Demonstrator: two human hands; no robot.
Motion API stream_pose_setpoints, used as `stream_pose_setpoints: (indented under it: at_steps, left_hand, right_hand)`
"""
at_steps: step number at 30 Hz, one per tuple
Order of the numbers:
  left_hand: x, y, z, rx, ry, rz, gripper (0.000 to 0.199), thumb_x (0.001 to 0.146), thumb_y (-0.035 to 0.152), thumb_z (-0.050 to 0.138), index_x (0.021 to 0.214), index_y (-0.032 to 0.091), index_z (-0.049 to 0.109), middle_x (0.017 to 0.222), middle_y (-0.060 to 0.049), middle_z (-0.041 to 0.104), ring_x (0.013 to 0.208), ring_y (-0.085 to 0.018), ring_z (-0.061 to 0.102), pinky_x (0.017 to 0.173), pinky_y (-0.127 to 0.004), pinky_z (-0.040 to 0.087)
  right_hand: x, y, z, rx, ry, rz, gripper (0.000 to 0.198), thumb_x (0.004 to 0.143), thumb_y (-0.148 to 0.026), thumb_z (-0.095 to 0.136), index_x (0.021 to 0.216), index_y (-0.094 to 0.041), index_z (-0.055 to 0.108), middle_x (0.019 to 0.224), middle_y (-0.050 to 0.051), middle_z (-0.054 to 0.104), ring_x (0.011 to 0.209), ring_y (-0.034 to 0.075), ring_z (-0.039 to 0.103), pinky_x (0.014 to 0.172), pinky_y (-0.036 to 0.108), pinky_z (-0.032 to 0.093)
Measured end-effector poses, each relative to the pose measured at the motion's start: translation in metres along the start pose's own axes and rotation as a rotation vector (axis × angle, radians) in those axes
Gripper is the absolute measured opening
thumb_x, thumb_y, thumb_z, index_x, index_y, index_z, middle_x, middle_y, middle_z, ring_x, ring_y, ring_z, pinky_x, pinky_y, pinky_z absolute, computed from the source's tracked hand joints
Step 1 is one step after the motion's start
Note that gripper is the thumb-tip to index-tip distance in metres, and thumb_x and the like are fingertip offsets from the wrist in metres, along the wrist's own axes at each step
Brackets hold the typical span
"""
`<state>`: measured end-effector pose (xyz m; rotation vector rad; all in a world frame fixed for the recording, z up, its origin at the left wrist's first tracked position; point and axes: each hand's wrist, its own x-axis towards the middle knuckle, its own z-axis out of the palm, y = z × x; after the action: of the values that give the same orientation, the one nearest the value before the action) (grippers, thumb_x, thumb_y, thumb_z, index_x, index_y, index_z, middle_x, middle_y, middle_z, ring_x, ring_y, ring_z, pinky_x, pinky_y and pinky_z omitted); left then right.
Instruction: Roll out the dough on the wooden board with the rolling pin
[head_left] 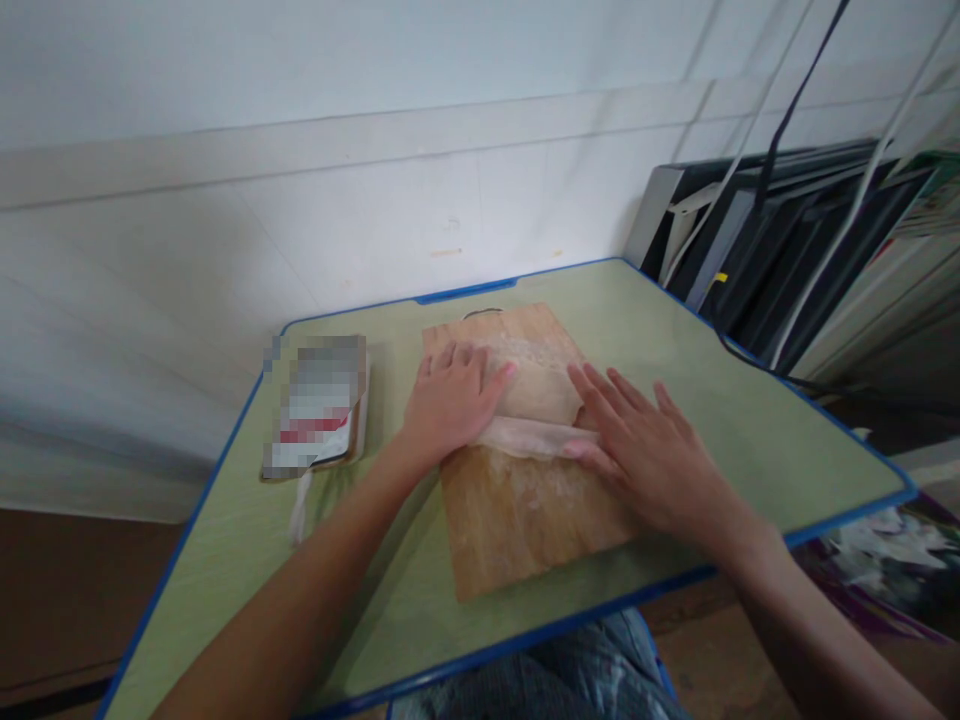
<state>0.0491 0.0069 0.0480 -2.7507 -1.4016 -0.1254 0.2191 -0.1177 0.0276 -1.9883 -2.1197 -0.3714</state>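
Your left hand [450, 400] lies palm down over the left edge of the cutting board [525, 520], its fingers straight and slightly apart, pointing to the board's far edge, its thumb stretched across the dough [544, 393]. Your right hand [652, 460] comes in over the board's right edge, spread wide, the fingers slanting up and left, the thumb low against the right end of a pale roll [529, 437]. Neither hand is closed around anything. The roll runs crosswise between your hands, along the dough's near edge; you cannot tell here whether it is a pin or dough turned over. The flat dough sits mid-board, with pale dusting around it.

Both your forearms reach in from the table's near edge. The board lies aslant on the green table [765, 440], between its far and near edges. Near the table's left edge, towards the far left corner, lies a packet [319, 400] with a red band; its print is blurred out and unreadable. Outside the right edge lean dark panels [817, 260], one with a yellow label [721, 277] too small to read. Your jeans [540, 680] show below the near edge.
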Motion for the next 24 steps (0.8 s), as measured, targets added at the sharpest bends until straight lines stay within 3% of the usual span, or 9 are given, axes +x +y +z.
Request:
stream_pose_setpoints:
  at_steps: [4, 12, 16, 20, 24]
  left_hand:
    - [-0.018, -0.001, -0.001, -0.025, 0.028, 0.006, 0.056, 0.096, 0.052, 0.017, 0.129, 0.017, 0.046, 0.141, -0.010, 0.045, 0.134, -0.028, 0.034, 0.108, -0.045, 0.028]
    - [0.029, -0.006, 0.006, -0.113, 0.003, 0.064, 0.050, 0.099, 0.038, 0.014, 0.123, 0.014, 0.051, 0.124, -0.013, 0.058, 0.122, -0.022, 0.049, 0.102, -0.040, 0.035]
    - [0.000, -0.001, 0.001, -0.061, 0.009, -0.017, 0.055, 0.097, 0.048, 0.020, 0.130, 0.013, 0.046, 0.138, -0.014, 0.048, 0.132, -0.027, 0.037, 0.107, -0.043, 0.030]
    - [-0.019, -0.002, -0.001, -0.021, -0.023, -0.005, 0.058, 0.095, 0.053, 0.018, 0.135, 0.017, 0.041, 0.145, -0.011, 0.041, 0.137, -0.030, 0.029, 0.109, -0.051, 0.024]
    - [0.011, -0.004, 0.001, -0.031, -0.061, 0.033, 0.051, 0.098, 0.045, 0.020, 0.133, 0.016, 0.042, 0.141, -0.013, 0.044, 0.134, -0.031, 0.034, 0.105, -0.052, 0.029]
  right_hand:
    - [-0.015, -0.009, -0.001, -0.003, 0.024, -0.029, 0.073, 0.091, -0.059, 0.009, 0.144, -0.013, 0.032, 0.141, 0.016, 0.045, 0.127, 0.031, 0.044, 0.098, 0.055, 0.039]
    - [0.017, 0.008, -0.003, 0.036, -0.042, 0.052, 0.065, 0.094, -0.054, 0.012, 0.147, -0.016, 0.024, 0.146, 0.014, 0.037, 0.134, 0.034, 0.032, 0.099, 0.067, 0.029]
    - [-0.003, -0.006, -0.003, -0.048, -0.018, 0.027, 0.067, 0.094, -0.055, 0.015, 0.146, -0.015, 0.027, 0.147, 0.015, 0.035, 0.133, 0.035, 0.033, 0.100, 0.064, 0.029]
    - [-0.015, -0.012, -0.001, -0.056, 0.011, -0.015, 0.070, 0.091, -0.059, 0.014, 0.145, -0.017, 0.031, 0.146, 0.015, 0.037, 0.131, 0.035, 0.037, 0.097, 0.062, 0.036]
    - [0.006, 0.002, -0.001, 0.019, -0.063, 0.047, 0.067, 0.093, -0.056, 0.013, 0.146, -0.016, 0.027, 0.145, 0.015, 0.039, 0.131, 0.035, 0.037, 0.094, 0.064, 0.038]
